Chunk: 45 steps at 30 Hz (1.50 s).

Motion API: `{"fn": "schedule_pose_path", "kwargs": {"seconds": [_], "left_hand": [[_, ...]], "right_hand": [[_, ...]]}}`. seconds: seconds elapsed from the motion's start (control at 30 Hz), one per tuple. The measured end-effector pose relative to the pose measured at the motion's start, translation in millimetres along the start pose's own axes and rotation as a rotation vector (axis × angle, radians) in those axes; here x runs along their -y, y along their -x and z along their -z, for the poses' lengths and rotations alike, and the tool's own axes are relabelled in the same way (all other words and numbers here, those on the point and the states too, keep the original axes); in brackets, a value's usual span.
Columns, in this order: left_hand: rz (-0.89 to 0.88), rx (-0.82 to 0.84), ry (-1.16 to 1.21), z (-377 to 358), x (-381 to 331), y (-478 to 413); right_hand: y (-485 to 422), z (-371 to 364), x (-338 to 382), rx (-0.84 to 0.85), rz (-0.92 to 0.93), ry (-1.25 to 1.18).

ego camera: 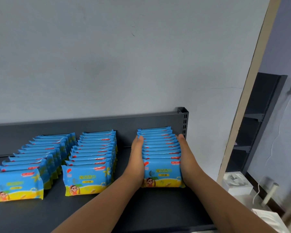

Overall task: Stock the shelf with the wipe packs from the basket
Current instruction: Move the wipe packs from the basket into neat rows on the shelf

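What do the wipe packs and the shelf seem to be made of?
The wipe packs look like thin glossy plastic film: light glints on their top edges, and the side seams look crimped. The shelf is probably metal with a matte dark grey coat, judging by the punched slots in its corner post.

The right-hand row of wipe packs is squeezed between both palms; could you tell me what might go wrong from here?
1. The right row stands on edge, steadied only by the flat left hand and right hand pressing its sides; an uneven release could tip packs over.
2. It sits near the right end of the shelf, by the slotted upright; a sideways nudge might push packs off.
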<state>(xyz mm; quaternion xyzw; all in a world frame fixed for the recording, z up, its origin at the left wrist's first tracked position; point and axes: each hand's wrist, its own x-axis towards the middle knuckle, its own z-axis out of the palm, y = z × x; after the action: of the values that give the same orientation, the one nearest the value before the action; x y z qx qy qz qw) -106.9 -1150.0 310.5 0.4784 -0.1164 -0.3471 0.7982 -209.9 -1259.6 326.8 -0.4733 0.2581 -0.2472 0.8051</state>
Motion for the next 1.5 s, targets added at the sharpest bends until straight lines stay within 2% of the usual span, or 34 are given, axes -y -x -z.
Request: {"fn": "schedule_pose_path", "kwargs": {"seconds": [0.1,0.47,0.7,1.03,1.23,1.4,1.5], "left_hand": [[-0.017,0.014,-0.047,2.3,3.0,-2.6],[-0.028,-0.002,0.026,-0.2,0.9,0.0],[-0.243,-0.111,-0.096,-1.0,-0.4,7.8],[-0.312,-0.159,-0.246,-4.3,-6.7,13.0],[-0.352,-0.185,-0.399,-0.5,-15.7,10.3],[-0.312,-0.233,-0.378,1.2,-18.5,7.6],[-0.303,-0.260,-0.338,-4.3,-23.8,11.1]], "right_hand": [[-0.6,-0.4,-0.7,-0.008,0.008,-0.008],[-4.1,2.5,-3.4,-0.005,0.056,-0.017],[2.0,4.4,-6.8,-0.030,0.148,-0.008],[-2.0,4.7,-8.8,-0.119,0.250,0.077],[-2.3,6.9,-9.0,-0.087,0.250,0.023],[0.7,7.6,-7.8,-0.125,0.277,0.073],[2.8,6.6,-5.5,-0.215,0.359,0.222]]}}
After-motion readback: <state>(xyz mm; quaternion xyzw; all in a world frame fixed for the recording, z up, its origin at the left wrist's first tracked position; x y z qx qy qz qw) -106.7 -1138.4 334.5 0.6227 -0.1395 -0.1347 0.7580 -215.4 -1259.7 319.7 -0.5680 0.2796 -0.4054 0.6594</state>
